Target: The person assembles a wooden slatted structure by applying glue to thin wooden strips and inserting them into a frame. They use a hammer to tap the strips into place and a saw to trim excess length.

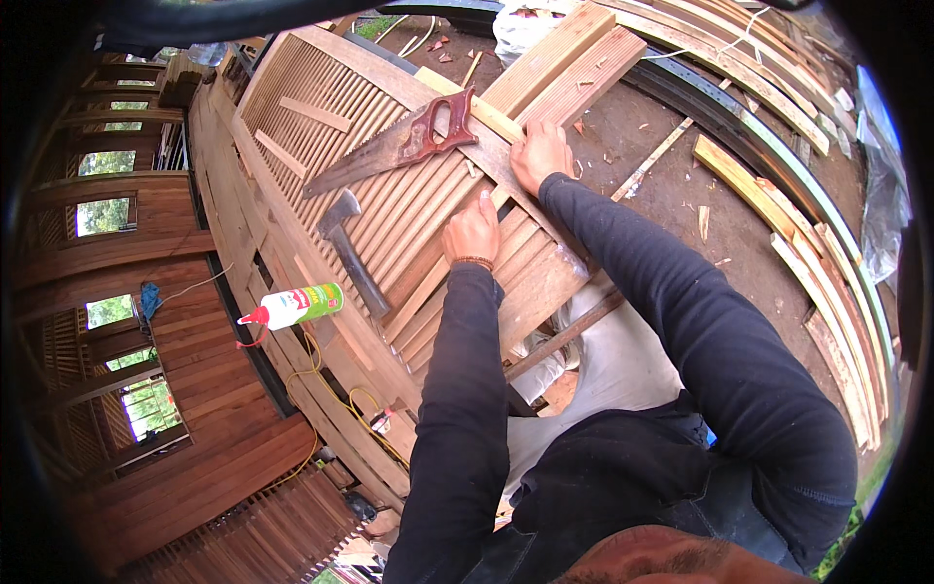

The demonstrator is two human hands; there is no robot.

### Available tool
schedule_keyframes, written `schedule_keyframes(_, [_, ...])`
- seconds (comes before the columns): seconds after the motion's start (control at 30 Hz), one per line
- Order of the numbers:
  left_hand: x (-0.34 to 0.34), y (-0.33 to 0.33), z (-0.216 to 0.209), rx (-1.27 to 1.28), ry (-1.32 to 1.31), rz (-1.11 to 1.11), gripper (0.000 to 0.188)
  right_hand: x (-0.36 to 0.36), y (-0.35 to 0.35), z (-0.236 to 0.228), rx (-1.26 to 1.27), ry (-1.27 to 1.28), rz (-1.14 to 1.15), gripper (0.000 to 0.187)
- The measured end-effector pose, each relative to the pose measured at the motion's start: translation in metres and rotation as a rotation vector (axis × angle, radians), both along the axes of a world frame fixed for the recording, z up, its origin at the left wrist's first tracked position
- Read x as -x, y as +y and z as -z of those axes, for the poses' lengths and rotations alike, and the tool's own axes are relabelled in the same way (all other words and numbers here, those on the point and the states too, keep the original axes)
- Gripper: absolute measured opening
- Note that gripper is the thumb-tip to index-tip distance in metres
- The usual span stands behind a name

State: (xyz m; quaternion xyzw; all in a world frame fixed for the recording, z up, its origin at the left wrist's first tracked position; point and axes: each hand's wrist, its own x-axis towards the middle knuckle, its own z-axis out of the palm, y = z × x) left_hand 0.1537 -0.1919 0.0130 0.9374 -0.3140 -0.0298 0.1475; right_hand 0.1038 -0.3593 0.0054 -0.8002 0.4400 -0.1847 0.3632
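- Lying upper centre of frame, the louvred panel (409,211) has the left hand (472,231) over it, right hand (542,156) at its edge, perhaps steadying.
- Both curl; I can't tell their grip.
- Saw (389,153) rests atop, seemingly handy.

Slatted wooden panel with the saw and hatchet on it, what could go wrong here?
The saw lies near the right hand, so a careless reach might mean a cut. The hatchet lies loose and could slide if the slatted panel gets jolted. The left hand is close to the slats, so it might get pinched if one shifts.
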Motion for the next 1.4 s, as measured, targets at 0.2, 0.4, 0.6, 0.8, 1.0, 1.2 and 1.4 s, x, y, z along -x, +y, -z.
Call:
schedule_keyframes(0.2, [-0.003, 0.002, -0.001, -0.023, 0.017, 0.019, 0.058, -0.001, 0.0, 0.002, 0.011, -0.005, 0.009, 0.036])
schedule_keyframes(0.4, [0.0, 0.002, -0.003, -0.05, 0.07, 0.0, 0.055, -0.001, 0.001, 0.002, -0.01, 0.035, -0.013, 0.038])
schedule_keyframes(0.6, [-0.003, -0.001, -0.001, -0.023, 0.057, -0.033, 0.056, -0.005, -0.001, 0.008, 0.057, 0.021, -0.012, 0.038])
schedule_keyframes(0.8, [0.011, 0.011, 0.007, 0.01, -0.031, 0.112, 0.063, -0.008, -0.007, 0.024, 0.225, 0.034, -0.011, 0.034])
schedule_keyframes(1.0, [0.022, 0.013, -0.012, 0.072, 0.081, -0.01, 0.054, -0.011, -0.016, 0.038, 0.212, 0.039, -0.068, 0.04])
schedule_keyframes(1.2, [0.021, 0.007, -0.012, 0.079, 0.078, -0.002, 0.055, -0.01, -0.027, 0.042, 0.246, 0.079, -0.104, 0.038])
schedule_keyframes(1.4, [0.014, 0.01, -0.005, 0.009, 0.051, 0.015, 0.053, -0.011, -0.012, 0.033, 0.175, 0.035, -0.055, 0.037])
